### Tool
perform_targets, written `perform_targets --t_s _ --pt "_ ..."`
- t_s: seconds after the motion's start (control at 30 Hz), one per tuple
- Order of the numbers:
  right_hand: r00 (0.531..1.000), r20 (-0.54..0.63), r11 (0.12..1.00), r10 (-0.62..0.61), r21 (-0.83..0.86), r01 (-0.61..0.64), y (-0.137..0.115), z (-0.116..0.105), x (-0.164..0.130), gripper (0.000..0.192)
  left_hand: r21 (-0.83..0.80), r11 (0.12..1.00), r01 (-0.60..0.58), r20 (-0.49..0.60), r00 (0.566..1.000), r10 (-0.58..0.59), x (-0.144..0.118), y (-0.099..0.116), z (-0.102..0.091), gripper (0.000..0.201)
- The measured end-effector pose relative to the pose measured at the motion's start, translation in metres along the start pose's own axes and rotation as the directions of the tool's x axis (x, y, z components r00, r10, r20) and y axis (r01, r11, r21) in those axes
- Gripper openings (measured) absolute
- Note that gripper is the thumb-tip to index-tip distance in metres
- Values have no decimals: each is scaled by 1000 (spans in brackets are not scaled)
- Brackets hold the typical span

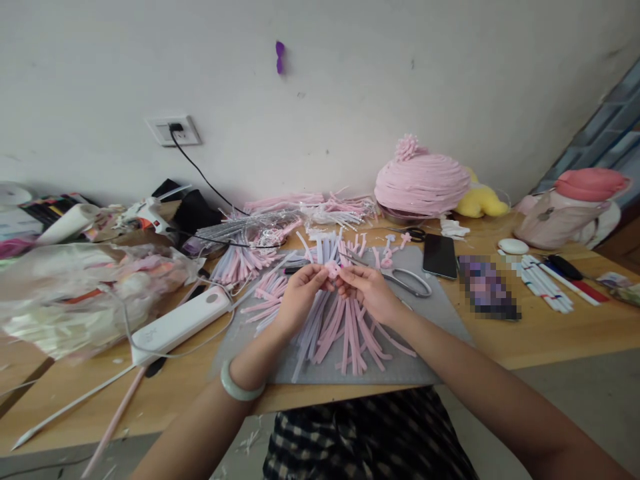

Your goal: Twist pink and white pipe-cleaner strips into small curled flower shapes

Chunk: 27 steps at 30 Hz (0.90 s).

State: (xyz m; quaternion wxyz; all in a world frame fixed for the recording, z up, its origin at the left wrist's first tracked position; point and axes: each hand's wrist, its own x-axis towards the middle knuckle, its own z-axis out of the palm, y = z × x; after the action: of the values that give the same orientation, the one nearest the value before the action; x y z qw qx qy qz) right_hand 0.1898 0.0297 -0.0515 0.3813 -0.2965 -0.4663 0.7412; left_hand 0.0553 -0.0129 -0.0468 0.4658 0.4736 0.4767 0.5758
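We hold a small pink coil (333,269) between our two hands, just above the grey mat (440,340). The left hand (299,293) pinches it from one side with its fingertips, and the right hand (367,291) pinches it from the other, thumbs close together. The coil looks like a fuzzy pink stem wound into a tight little round, still small.

As for how far the work stands, we judge it to be somewhere in the middle. A few small pink curled pieces (387,257) lie finished at the far edge of the mat, and a big domed pink mound (421,183) sits near the wall. Yet many loose pink stems (345,327) lie fanned out under our hands, and more bundles (240,263) wait beyond them, so plenty seems left to wind.

The wooden surface (550,333) is crowded: scissors (407,280) beside the mat, a dark phone (440,255), a white power strip (181,325), a crinkled plastic bag (75,293) at the left, pens (545,283) and a pink-lidded bottle (570,210) at the right. Behind stands a plain pale wall with a socket (173,130) and a black cable plugged in.
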Motion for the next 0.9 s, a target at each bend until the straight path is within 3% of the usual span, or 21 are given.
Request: perform_targets --t_s 0.23,0.37,0.47,0.7,0.8,0.9 --pt "985 51 931 -167 -322 174 -3 -4 0 21 98 995 15 24 1000 -17 -1 4 -1 22" --pt "987 83 930 -140 -332 160 -3 -5 0 20 284 958 -39 63 998 22 -3 14 1 24" --pt "983 122 920 -135 -352 170 -4 -7 0 17 333 941 -50 97 995 18 -4 16 1 27" --pt "962 212 838 -170 -484 255 -12 -12 -1 11 226 974 7 199 978 -53 -3 8 -3 28" --pt "966 228 859 -123 -463 219 -16 -13 -1 11 177 984 35 236 969 -77 -3 9 -4 27" --pt "970 232 894 -78 -414 171 -17 -13 -2 10 252 968 -1 194 980 -50 -4 14 -3 30"
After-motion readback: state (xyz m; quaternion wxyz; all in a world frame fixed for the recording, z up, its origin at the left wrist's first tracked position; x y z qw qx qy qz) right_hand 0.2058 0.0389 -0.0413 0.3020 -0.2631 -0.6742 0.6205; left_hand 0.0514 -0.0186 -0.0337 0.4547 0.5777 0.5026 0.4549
